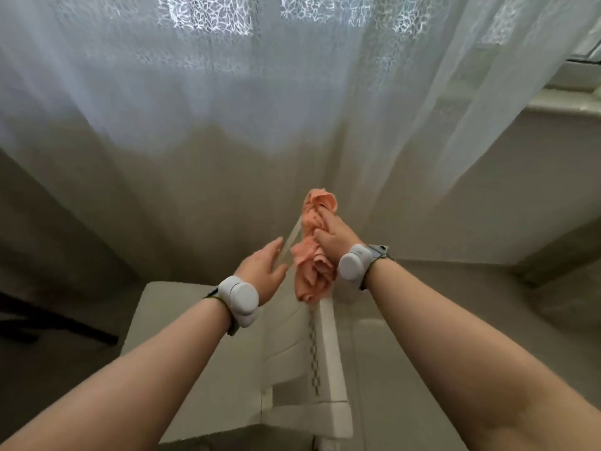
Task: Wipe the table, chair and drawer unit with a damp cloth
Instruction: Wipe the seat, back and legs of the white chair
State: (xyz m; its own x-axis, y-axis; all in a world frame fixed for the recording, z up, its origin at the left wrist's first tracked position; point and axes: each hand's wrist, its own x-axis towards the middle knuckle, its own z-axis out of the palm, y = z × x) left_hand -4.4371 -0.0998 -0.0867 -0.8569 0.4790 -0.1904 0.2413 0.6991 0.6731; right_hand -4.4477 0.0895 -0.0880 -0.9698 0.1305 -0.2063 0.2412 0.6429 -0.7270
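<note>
Sheer curtain [227, 109]; perhaps a windowsill [569, 104]

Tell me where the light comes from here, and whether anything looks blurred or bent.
Head view: daylight comes through the curtain at the top, washing out its lace; the lower half is dim. Head view: the cloth, the right hand gripping it and the left hand look slightly soft. Head view: the wide lens tilts the sill at right.

Peach-orange cloth [313, 255]; white floral-lace curtain [227, 92]; white unit [328, 369] w/ grey checks
</note>
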